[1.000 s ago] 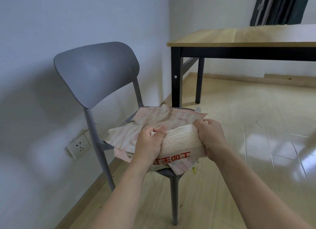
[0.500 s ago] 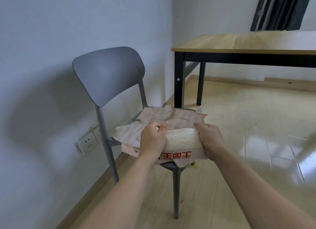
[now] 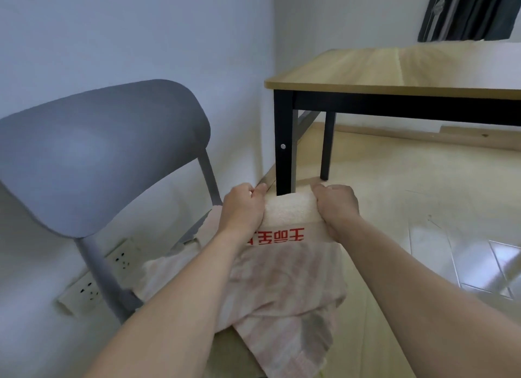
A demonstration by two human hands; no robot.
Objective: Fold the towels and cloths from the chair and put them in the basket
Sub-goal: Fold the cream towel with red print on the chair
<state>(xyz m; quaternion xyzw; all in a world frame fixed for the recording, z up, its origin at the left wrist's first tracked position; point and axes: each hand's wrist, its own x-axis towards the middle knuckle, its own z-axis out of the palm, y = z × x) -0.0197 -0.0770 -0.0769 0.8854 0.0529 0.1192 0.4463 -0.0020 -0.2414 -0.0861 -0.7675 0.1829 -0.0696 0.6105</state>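
Observation:
A folded cream towel (image 3: 290, 212) with red printed characters is held up above the grey chair (image 3: 93, 154). My left hand (image 3: 244, 208) grips its left end and my right hand (image 3: 335, 207) grips its right end. Below my forearms a pile of pink striped cloths (image 3: 284, 287) lies on the chair seat, with one corner hanging over the front edge. No basket is in view.
A wooden table (image 3: 394, 73) with black legs stands ahead to the right. A white wall with two sockets (image 3: 84, 290) runs along the left behind the chair. Shiny light floor (image 3: 423, 208) spreads to the right. Dark curtains (image 3: 468, 10) hang at the top right.
Both hands have lifted the folded cream towel off the pile and away from the seat. The view has moved closer to the chair, which now fills the left side.

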